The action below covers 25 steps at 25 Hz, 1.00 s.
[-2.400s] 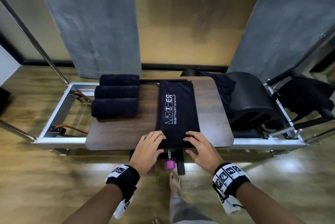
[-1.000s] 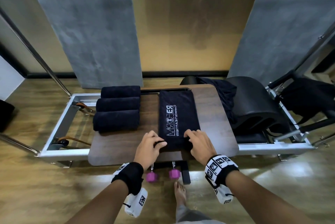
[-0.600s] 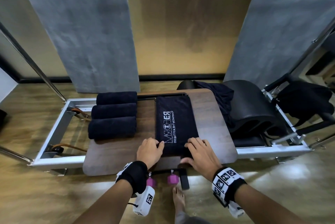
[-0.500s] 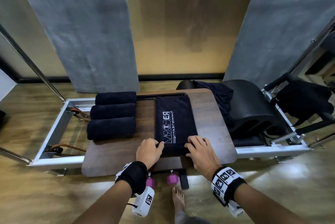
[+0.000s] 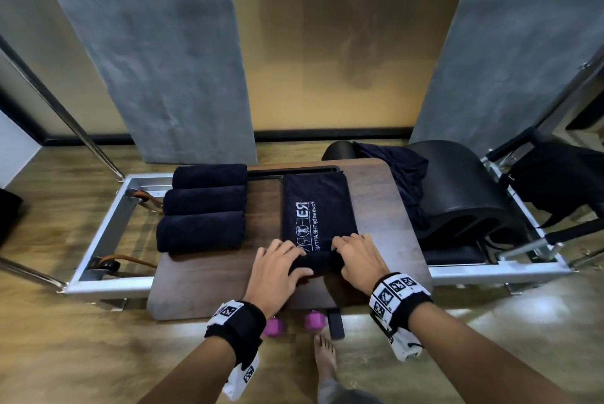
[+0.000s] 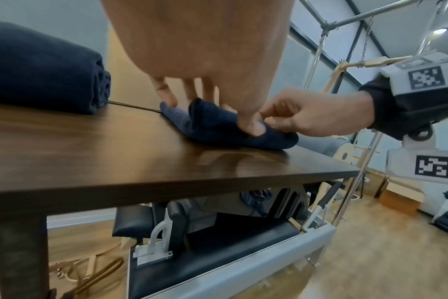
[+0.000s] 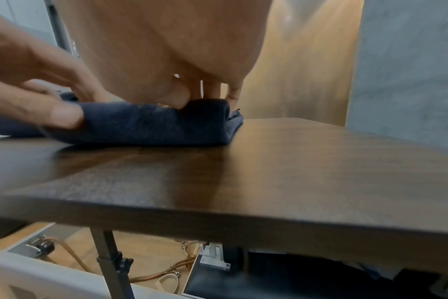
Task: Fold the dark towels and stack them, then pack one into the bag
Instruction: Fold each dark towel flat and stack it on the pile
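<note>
dark wooden counter (image 5: 202,276) carries the logo towel (image 5: 315,207), its long axis running straight away from both grips. left hand (image 5: 277,269) and right hand (image 5: 359,260) curl over its rolled near end, equally near.

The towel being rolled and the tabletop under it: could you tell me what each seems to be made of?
The towel looks like dark navy terry or fleece cloth: a soft, fuzzy, matte nap shows in the right wrist view, and it bends into a roll under the left hand and right hand. The tabletop looks like dark wood-grain laminate or veneer, judging by its streaked grain, slight sheen and thin flat edge; which one is unclear.
</note>
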{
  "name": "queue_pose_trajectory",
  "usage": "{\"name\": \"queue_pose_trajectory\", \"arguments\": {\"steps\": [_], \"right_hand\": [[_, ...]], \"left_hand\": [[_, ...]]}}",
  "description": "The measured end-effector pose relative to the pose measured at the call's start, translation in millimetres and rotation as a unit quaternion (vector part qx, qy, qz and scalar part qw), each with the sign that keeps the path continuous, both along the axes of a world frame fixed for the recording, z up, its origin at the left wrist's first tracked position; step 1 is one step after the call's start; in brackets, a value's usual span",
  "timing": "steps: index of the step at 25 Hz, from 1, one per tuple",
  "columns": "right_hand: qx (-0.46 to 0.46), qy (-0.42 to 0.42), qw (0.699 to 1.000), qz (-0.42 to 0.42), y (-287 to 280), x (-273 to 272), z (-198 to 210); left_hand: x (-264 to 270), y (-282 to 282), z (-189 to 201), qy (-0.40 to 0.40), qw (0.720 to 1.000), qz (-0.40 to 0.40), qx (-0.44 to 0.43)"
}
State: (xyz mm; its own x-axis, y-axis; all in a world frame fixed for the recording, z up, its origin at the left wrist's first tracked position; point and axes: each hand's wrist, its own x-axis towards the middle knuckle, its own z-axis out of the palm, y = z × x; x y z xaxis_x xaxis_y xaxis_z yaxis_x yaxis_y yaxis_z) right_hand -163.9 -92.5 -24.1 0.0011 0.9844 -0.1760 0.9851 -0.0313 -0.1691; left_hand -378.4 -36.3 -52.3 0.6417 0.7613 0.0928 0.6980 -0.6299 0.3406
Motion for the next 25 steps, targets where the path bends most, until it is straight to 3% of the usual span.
{"name": "queue_pose_trajectory", "arguments": {"steps": [3, 5, 10, 15, 19, 25], "right_hand": [[0.025, 0.09, 0.995, -0.021, 3.9, 5.2, 0.3], [0.073, 0.103, 0.992, -0.006, 2.7, 6.7, 0.5], [0.069, 0.002, 0.994, 0.08, -1.5, 14.5, -8.1], [0.064, 0.014, 0.995, 0.073, 23.6, 17.2, -7.5], [0.033, 0.031, 0.998, 0.04, 40.8, 20.5, -3.8], [0.059, 0.174, 0.983, 0.007, 44.8, 28.3, 0.0]], "left_hand": [[9.7, 10.7, 3.0, 0.025, 1.0, 0.017, -0.006], [20.0, 19.1, 5.5, 0.053, 0.998, 0.038, -0.009], [33.5, 32.9, 8.7, 0.063, 0.995, 0.057, -0.052], [23.2, 35.9, 11.6, -0.001, 0.999, 0.036, 0.002], [15.5, 41.8, 17.3, 0.032, 0.999, -0.015, 0.003], [25.1, 60.7, 21.6, 0.014, 0.999, -0.008, -0.042]]}}
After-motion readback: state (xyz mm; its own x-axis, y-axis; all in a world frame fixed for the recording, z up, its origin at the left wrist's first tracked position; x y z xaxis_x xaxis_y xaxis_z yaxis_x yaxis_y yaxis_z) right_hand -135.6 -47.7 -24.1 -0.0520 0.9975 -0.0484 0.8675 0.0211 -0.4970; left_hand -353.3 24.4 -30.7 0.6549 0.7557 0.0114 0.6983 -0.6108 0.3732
